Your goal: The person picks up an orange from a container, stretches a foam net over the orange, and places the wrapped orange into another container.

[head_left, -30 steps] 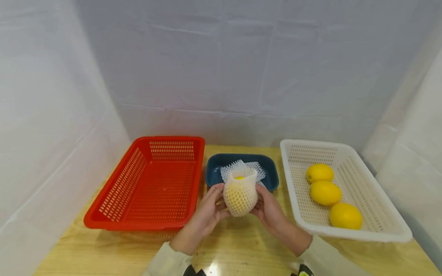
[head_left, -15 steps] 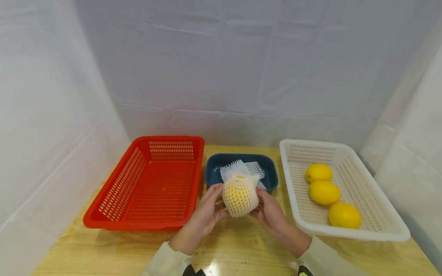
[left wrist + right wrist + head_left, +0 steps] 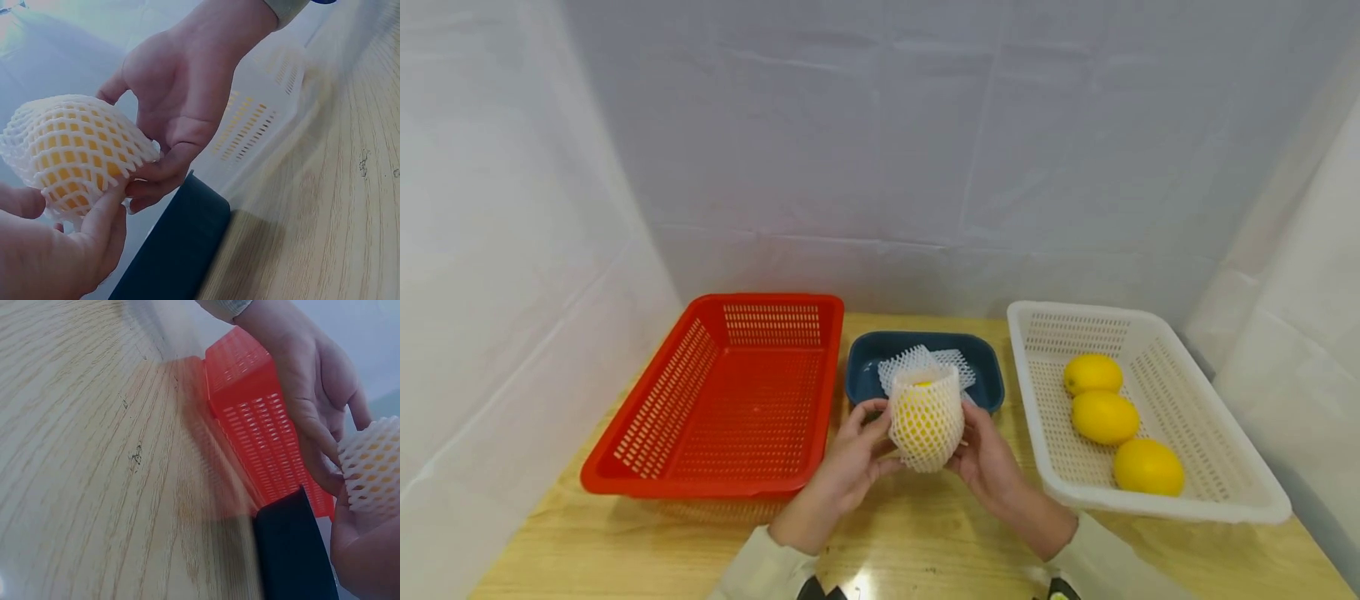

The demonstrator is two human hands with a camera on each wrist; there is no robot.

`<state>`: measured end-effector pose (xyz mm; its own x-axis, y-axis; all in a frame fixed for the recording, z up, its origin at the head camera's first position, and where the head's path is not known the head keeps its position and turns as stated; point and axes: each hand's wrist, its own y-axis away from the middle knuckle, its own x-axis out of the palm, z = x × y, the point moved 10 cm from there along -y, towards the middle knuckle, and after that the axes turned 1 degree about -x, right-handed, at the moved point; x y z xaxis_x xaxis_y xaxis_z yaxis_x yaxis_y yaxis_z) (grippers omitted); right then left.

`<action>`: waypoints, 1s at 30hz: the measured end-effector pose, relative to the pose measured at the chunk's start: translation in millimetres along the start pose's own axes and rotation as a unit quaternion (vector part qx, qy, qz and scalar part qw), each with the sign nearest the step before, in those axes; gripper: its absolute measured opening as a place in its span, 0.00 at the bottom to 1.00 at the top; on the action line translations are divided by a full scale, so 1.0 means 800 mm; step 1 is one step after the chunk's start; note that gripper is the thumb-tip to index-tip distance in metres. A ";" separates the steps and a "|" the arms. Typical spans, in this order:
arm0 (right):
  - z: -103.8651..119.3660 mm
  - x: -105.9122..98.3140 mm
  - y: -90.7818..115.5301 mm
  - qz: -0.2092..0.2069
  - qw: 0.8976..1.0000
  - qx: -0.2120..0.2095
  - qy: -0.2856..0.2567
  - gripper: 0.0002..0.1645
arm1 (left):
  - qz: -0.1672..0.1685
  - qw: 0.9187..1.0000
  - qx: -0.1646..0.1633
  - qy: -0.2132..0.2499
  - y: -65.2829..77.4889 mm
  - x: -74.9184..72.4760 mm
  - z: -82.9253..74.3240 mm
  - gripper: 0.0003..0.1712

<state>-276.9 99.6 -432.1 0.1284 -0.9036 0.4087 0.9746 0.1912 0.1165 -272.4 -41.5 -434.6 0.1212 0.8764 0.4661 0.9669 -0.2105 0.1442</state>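
Note:
Between both hands is a lemon in a white foam net point(image 3: 927, 425), held up above the near rim of the dark blue tray. The net wraps its sides, and a bit of yellow shows through the open top. My left hand point(image 3: 852, 460) grips it from the left with thumb and fingers. From the right my right hand point(image 3: 991, 463) grips it too, with fingertips under its lower side. In the left wrist view the fingers of both hands meet beneath the netted lemon point(image 3: 78, 150). The right wrist view catches only part of the foam net point(image 3: 375, 467).
The blue tray point(image 3: 863, 379) behind the hands holds loose foam nets point(image 3: 955, 363). At left stands a red basket point(image 3: 756, 408) with nothing in it. A white basket point(image 3: 1037, 400) at right holds three lemons point(image 3: 1105, 418). White sheets point(image 3: 880, 150) enclose the wooden table point(image 3: 917, 542).
The net's top tilted aside half a second ago and now stands upright and open again. The netted lemon has shifted slightly right; both hands keep their hold.

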 end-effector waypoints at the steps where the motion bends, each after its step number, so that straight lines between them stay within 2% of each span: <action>1: 0.000 0.000 0.000 0.000 1.000 0.001 0.000 0.27 | 0.000 1.000 0.001 -0.004 0.000 0.001 0.000 0.13; 6: -0.001 -0.001 0.001 -0.001 1.000 0.006 0.009 0.30 | -0.006 0.999 0.017 -0.046 0.001 0.001 -0.004 0.18; 10: -0.004 -0.003 0.002 -0.012 1.000 0.013 0.004 0.25 | -0.021 0.993 0.055 -0.102 0.003 -0.001 -0.015 0.26; 14: -0.008 -0.004 0.001 -0.019 1.000 0.020 -0.007 0.20 | -0.031 0.986 0.092 -0.136 0.004 -0.001 -0.025 0.27; 20: -0.010 0.001 0.001 0.004 1.000 0.026 -0.013 0.22 | -0.017 0.986 0.092 -0.138 0.004 0.001 -0.026 0.25; 24: -0.008 0.006 0.003 0.027 0.999 0.030 -0.006 0.26 | 0.001 0.985 0.091 -0.147 0.004 0.005 -0.025 0.31; 30: -0.006 0.008 0.006 0.032 0.999 0.034 0.004 0.23 | 0.017 0.979 0.093 -0.181 0.005 0.012 -0.023 0.41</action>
<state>-270.3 92.8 -433.2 0.1915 -0.8921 0.4092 0.9497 0.2737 0.1524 -271.8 -42.1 -413.3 0.1924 0.9735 0.1235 0.9811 -0.1884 -0.0437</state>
